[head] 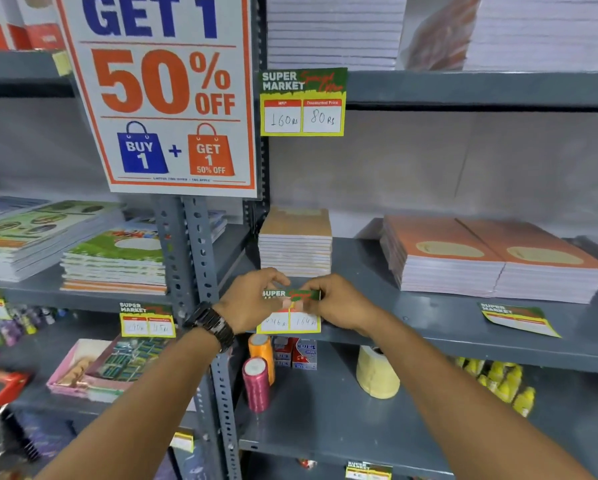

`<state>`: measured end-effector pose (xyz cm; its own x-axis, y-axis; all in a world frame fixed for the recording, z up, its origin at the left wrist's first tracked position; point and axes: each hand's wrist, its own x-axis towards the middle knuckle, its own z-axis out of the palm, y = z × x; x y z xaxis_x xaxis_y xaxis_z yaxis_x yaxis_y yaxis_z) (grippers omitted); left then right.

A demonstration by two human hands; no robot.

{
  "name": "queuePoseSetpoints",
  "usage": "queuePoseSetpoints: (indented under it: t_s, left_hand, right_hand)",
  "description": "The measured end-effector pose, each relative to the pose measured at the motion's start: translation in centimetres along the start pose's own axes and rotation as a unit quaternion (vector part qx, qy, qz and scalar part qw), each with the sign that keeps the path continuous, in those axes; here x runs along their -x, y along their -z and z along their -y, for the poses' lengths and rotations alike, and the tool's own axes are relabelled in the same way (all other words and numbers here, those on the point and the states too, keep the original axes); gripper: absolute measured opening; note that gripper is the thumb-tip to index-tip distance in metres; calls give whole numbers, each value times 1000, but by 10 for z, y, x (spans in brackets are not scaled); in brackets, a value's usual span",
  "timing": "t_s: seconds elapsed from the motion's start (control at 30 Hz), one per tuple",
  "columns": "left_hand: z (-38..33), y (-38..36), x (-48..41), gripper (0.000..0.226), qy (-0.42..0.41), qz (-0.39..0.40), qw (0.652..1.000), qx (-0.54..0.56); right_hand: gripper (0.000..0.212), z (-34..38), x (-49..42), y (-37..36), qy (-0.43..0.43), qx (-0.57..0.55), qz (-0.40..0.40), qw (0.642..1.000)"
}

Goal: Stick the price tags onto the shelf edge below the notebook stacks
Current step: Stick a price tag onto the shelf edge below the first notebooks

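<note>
A green-and-yellow price tag [288, 321] is pressed against the grey shelf edge [463, 344] just below a small stack of tan notebooks [294, 242]. My left hand [252, 299] pinches its upper left corner, and my right hand [339, 303] pinches its upper right corner. My fingers cover the tag's middle. A second loose tag [519, 320] lies flat on the shelf in front of the orange notebook stacks [491, 258]. One more tag [302, 102] hangs on the shelf edge above.
A large "50% OFF" poster [166, 95] hangs on the perforated upright post [193, 258]. Left of it are colourful book stacks [114, 258] with a tag [147, 320] below. Thread spools [256, 382], a tape roll [377, 372] and yellow bottles [501, 379] sit on the lower shelf.
</note>
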<state>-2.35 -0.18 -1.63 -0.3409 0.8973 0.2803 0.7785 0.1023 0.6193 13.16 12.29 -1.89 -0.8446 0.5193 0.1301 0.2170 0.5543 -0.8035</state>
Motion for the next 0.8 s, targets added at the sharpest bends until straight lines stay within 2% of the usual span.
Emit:
queuePoseSetpoints:
  t_s: [0.1,0.2,0.33,0.57,0.8]
  left_hand:
    - [7,-6,29,23,32,-47,998,40]
    - [18,-20,47,14,58,-61,994,69]
    - [32,-37,57,15,78,-84,989,88]
    - [39,-50,59,16,65,-136,987,59]
    - [36,-54,55,15,67,-148,986,45]
  right_hand:
    - [3,-5,19,-14,7,19,-9,1000]
    - [7,-10,34,-34,-4,49,-50,998]
    - [10,-15,44,-59,-19,54,-107,993]
    - [8,-17,50,-75,-36,77,-142,986]
    - [10,-16,51,-73,-59,87,-155,982]
